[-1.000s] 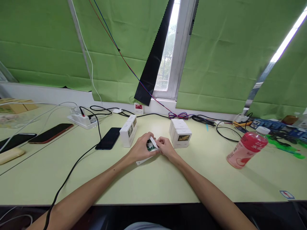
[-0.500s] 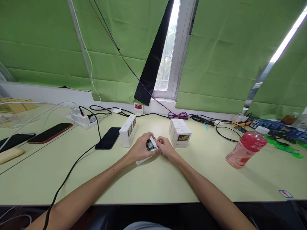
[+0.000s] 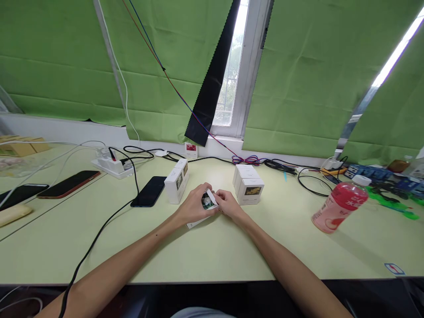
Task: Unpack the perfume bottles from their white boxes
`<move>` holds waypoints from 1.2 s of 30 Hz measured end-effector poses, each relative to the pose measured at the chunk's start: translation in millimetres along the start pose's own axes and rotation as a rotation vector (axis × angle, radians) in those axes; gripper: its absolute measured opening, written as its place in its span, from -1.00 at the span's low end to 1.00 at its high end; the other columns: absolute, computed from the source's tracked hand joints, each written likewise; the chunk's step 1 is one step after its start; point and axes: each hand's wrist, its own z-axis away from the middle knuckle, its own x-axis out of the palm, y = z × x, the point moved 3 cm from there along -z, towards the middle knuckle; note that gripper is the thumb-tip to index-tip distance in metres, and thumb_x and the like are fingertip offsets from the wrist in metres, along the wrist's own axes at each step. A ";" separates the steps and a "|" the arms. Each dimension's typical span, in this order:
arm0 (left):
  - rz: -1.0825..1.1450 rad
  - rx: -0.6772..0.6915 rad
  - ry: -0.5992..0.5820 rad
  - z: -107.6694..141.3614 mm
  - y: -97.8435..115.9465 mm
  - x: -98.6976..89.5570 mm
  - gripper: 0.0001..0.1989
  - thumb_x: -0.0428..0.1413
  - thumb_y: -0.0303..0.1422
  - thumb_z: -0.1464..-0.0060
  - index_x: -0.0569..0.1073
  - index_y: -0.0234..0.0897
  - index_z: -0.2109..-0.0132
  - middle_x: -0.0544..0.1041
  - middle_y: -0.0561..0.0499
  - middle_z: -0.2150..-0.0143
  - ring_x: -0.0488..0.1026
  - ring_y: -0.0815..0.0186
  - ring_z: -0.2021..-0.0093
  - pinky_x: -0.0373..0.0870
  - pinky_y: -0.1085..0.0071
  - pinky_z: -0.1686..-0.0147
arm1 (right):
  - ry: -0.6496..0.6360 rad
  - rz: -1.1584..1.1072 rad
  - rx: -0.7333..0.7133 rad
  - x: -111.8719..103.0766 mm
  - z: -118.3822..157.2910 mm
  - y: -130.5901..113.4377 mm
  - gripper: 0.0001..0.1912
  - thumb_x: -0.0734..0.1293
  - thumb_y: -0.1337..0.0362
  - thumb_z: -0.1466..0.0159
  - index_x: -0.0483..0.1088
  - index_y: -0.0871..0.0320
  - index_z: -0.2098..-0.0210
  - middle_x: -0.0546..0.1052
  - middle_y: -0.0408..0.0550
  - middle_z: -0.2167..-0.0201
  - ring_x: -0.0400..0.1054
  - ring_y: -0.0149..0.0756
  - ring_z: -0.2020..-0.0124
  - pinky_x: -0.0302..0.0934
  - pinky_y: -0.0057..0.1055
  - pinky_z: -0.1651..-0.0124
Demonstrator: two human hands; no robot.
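Note:
Between my hands, at the middle of the table, is a small white box (image 3: 198, 221) with a green and white picture on its face. My left hand (image 3: 192, 206) wraps around the box from the left, thumb below and fingers above the picture. On the other side, the fingers of my right hand (image 3: 227, 203) are closed at the box's right end, by a white edge or flap. Fingers hide much of the box. White picture boxes (image 3: 176, 182) stand just left of my left hand, and a row of similar boxes (image 3: 254, 193) stands right of my right hand.
A black phone (image 3: 149, 191) lies left of the boxes, with a black cable (image 3: 96, 238) running forward past it. A white power strip (image 3: 114, 167) is farther back. A pink drink bottle (image 3: 341, 205) stands at right. Bundled cables (image 3: 280, 166) lie along the wall.

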 end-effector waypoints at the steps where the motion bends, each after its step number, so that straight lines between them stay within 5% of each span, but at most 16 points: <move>1: 0.000 0.001 0.001 0.0 0.0 -0.1 -0.55 0.26 -0.16 0.09 0.31 -0.18 0.08 0.47 0.05 0.24 0.42 0.25 0.29 0.29 0.38 0.34 | -0.001 0.001 -0.001 0.0 -0.3 0.4 -0.67 0.29 -0.01 -0.14 0.23 0.10 0.54 0.20 -0.30 0.68 0.05 -0.46 0.64 -0.07 -0.47 0.55; 11: 0.021 0.004 0.013 0.2 -0.4 -0.4 -0.54 0.26 -0.13 0.09 0.33 -0.18 0.08 0.48 0.04 0.23 0.42 0.23 0.28 0.31 0.36 0.32 | 0.024 -0.001 -0.007 0.3 3.1 -5.6 -0.64 0.28 -0.02 -0.16 0.29 0.12 0.56 0.21 -0.27 0.68 0.07 -0.44 0.61 -0.04 -0.45 0.53; 21: 0.075 0.022 0.045 1.4 1.8 -1.7 -0.50 0.28 -0.16 0.10 0.30 -0.19 0.05 0.49 0.02 0.21 0.44 0.26 0.28 0.33 0.38 0.30 | 0.379 0.123 -0.083 -20.4 -2.7 -2.2 -0.75 0.31 0.06 -0.16 0.38 0.13 0.40 0.44 -0.14 0.50 0.29 -0.33 0.45 0.18 -0.41 0.34; 36: 0.189 0.054 0.105 4.7 3.1 -1.8 -0.46 0.28 -0.14 0.06 0.26 -0.18 -0.01 0.45 0.04 0.21 0.43 0.29 0.27 0.34 0.40 0.30 | 0.286 0.007 -0.010 -14.7 -2.4 1.7 -0.61 0.28 -0.10 -0.20 0.41 0.12 0.35 0.47 -0.11 0.40 0.31 -0.36 0.47 0.15 -0.46 0.48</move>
